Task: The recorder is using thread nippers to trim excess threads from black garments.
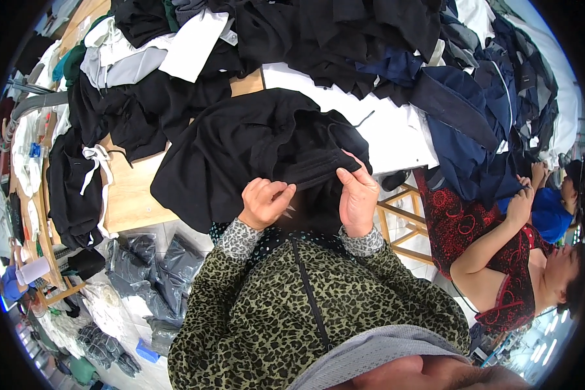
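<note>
A light wood-grained surface spans the middle left of the frame, with a white surface right of centre. Pale tiled floor shows below, its seams visible. A wooden frame with crossbars stands right of centre. Bright ceiling lights streak the lower right.

The garment lies partly on the table, before heaped clothes.
</note>
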Available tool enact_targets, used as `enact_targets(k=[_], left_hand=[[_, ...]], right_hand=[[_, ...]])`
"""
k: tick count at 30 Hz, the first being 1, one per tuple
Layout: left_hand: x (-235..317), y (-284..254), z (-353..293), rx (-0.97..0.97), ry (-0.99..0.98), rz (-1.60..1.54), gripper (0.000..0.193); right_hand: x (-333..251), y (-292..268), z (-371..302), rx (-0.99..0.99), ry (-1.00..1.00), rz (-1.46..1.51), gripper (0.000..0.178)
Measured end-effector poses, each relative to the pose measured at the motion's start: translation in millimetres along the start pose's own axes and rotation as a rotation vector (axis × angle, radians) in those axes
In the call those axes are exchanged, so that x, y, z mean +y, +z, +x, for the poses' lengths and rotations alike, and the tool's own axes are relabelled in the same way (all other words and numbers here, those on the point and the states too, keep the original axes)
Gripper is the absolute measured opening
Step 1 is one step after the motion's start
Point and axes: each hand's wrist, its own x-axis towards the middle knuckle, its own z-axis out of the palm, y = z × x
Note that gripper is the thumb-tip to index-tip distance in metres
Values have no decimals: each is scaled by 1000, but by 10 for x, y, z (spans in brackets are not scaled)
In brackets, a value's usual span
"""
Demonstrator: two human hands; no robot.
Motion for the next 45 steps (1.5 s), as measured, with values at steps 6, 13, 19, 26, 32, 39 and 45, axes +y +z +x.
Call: enact_targets(k=[6, 13, 19, 26, 32, 39, 45], left_hand=[[130, -81, 166, -115, -233, -99, 29], [387, -64, 603, -147, -749, -539, 52], [233, -110, 525, -208, -875, -827, 47], [151, -249, 591, -372, -747, -867, 41], [185, -231, 618, -350, -723, -850, 39], [165, -238, 530, -355, -853, -836, 35], [107, -213, 486, -433, -962, -1012, 29]], right_hand=[[37, -51, -9, -37, -180, -286, 13], [106, 52, -152, -90, -222, -382, 5], [-40, -93, -68, -310, -370, -475, 14], [-494, -81, 289, -721, 203, -322, 47], [-386, 3, 234, -678, 181, -587, 59], [-385, -31, 192, -653, -456, -1025, 50], [-398, -94, 214, -692, -540, -1092, 46]])
